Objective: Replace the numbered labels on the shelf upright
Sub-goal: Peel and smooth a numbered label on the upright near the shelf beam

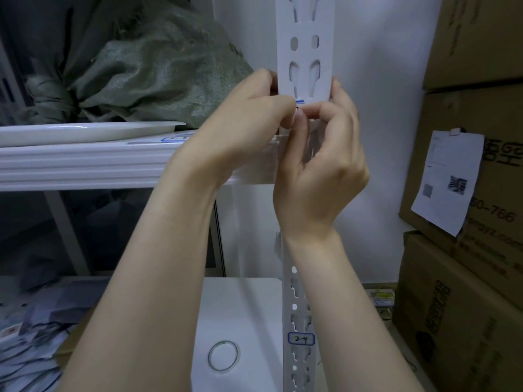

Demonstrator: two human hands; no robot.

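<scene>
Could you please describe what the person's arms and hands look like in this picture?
The left forearm and right forearm are bare to the frame's lower edge; no sleeves show. The left hand and right hand wear no gloves, and no ring, watch or bracelet shows on their visible sides.

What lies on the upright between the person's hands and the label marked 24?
Head view: only bare slotted upright above the 24 label; no other label shows. The wrist of the right hand hides the upper stretch.
</scene>
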